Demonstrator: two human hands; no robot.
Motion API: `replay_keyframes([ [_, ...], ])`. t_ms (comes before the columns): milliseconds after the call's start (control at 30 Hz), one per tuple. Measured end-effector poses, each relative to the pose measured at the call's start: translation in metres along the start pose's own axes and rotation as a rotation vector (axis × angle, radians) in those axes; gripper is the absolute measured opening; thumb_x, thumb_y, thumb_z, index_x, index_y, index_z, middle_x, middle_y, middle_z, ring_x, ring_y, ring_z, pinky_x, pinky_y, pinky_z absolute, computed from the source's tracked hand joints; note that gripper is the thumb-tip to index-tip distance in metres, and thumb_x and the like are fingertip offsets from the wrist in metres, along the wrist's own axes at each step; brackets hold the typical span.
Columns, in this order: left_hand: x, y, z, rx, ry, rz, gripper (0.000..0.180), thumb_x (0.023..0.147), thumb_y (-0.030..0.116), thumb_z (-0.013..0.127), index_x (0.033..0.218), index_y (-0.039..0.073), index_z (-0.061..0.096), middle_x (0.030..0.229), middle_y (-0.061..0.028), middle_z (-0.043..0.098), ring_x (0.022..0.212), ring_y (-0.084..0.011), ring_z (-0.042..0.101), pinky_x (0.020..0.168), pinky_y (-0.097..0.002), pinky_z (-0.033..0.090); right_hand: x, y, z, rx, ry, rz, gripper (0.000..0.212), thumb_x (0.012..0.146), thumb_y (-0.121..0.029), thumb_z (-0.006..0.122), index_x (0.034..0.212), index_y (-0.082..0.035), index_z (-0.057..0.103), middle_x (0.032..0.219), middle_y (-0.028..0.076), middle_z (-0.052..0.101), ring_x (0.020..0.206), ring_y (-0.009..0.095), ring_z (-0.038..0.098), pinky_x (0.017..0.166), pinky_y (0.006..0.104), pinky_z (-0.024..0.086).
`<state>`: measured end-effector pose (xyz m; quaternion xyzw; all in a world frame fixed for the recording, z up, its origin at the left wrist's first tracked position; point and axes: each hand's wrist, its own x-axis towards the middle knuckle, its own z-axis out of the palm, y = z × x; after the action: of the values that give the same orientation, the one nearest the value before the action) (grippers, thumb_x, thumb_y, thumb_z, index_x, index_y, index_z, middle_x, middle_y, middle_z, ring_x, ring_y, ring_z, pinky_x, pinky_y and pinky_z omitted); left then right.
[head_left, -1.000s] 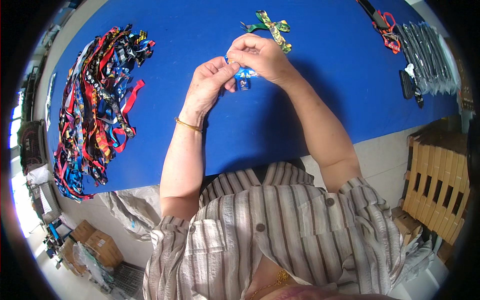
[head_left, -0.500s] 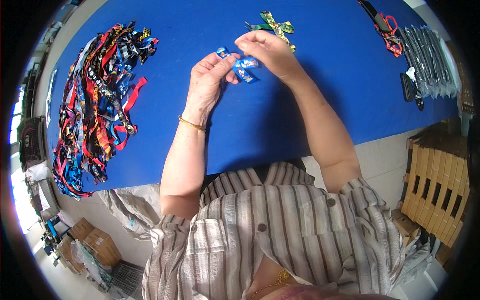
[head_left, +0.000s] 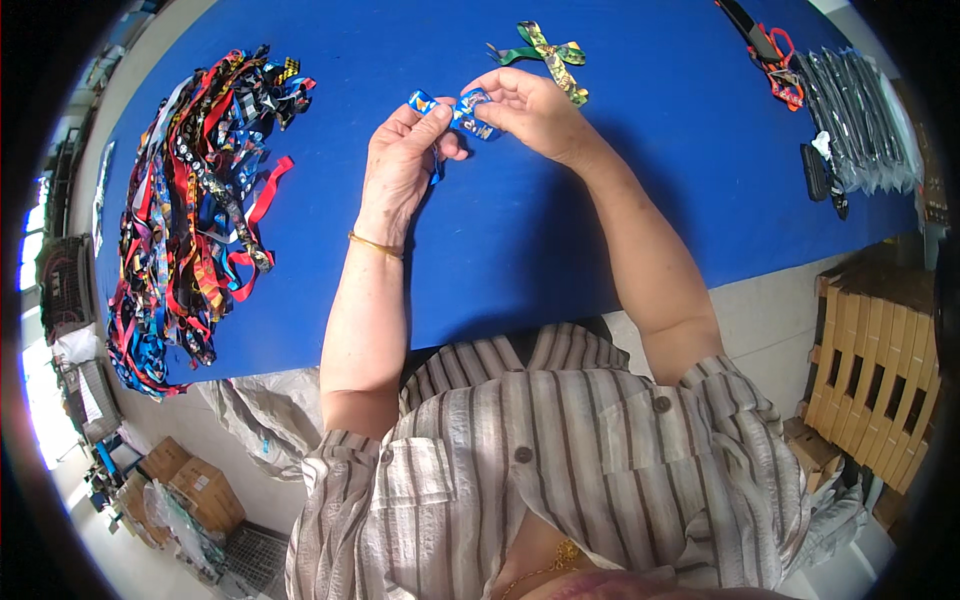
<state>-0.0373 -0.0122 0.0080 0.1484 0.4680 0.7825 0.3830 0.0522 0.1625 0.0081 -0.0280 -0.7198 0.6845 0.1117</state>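
Note:
A blue printed ribbon (head_left: 472, 122) is folded into loops between my two hands above the table. My left hand (head_left: 398, 155) pinches it at the left, thumb on top, with one loop standing up past the fingers and a short tail hanging below. At the right, my right hand (head_left: 540, 112) grips another loop between thumb and fingers. Just beyond that hand lies a green and yellow patterned ribbon (head_left: 552, 56), looped into a bow shape. A long heap of mixed printed ribbons (head_left: 190, 190), black, red, blue and yellow, covers the table's left side.
On the blue table (head_left: 520, 260), at the far right, lie orange-handled scissors (head_left: 785, 75), a stack of dark items in clear plastic (head_left: 858, 120) and a small black object (head_left: 815, 172). Cardboard boxes (head_left: 205, 490) stand on the floor at left; flat tan cartons (head_left: 875, 370) are stacked at right.
My right hand has come down and left onto the blue ribbon and now grips a loop that it was apart from before. My left hand has shifted slightly left with the ribbon.

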Motion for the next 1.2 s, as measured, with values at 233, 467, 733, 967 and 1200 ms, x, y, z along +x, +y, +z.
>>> replay_keyframes([
  [233,0.0,0.001,-0.003,0.016,-0.032,-0.002,0.019,0.096,0.007,0.062,0.11,-0.006,0.064,0.085,-0.0076,0.066,0.063,-0.0124,0.059,0.062,-0.0292,0.055,0.0,-0.002,0.001,0.004,-0.001,0.011,0.024,0.094,-0.001,0.056,0.117,0.005,0.061,0.095,0.007,0.068,0.084,0.009,0.064,0.075,0.0224,0.054],
  [467,0.0,0.0,-0.002,0.049,-0.032,-0.014,0.017,0.095,0.006,0.064,0.107,-0.006,0.066,0.082,-0.0079,0.068,0.061,-0.012,0.059,0.059,-0.0267,0.054,0.001,0.001,0.008,-0.007,0.16,-0.142,0.027,0.088,0.004,0.054,0.114,0.002,0.059,0.088,0.005,0.065,0.077,0.006,0.061,0.069,0.0222,0.053],
  [733,0.001,0.0,0.0,0.087,-0.02,-0.002,0.015,0.094,0.005,0.065,0.105,-0.005,0.067,0.08,-0.0072,0.067,0.061,-0.0126,0.059,0.059,-0.0266,0.052,-0.003,-0.01,0.015,-0.589,0.359,-0.399,0.022,0.087,0.003,0.057,0.108,-0.004,0.059,0.091,0.013,0.069,0.081,0.022,0.071,0.072,0.0324,0.057],
  [967,0.0,-0.003,0.0,0.092,0.015,0.082,0.015,0.093,0.004,0.066,0.105,-0.006,0.067,0.081,-0.008,0.068,0.064,-0.0124,0.06,0.062,-0.0259,0.052,-0.002,-0.001,0.005,-0.344,0.32,-0.229,0.023,0.088,-0.002,0.061,0.111,0.0,0.06,0.092,0.011,0.069,0.083,0.017,0.069,0.074,0.03,0.056],
  [1200,-0.001,-0.003,0.001,0.134,0.027,0.096,0.015,0.092,0.005,0.069,0.103,-0.004,0.067,0.084,-0.0083,0.069,0.065,-0.0129,0.062,0.063,-0.0239,0.052,-0.003,-0.004,0.007,0.131,0.019,0.13,0.028,0.095,-0.021,0.066,0.11,0.002,0.062,0.095,0.005,0.068,0.085,0.009,0.062,0.074,0.0245,0.049],
])
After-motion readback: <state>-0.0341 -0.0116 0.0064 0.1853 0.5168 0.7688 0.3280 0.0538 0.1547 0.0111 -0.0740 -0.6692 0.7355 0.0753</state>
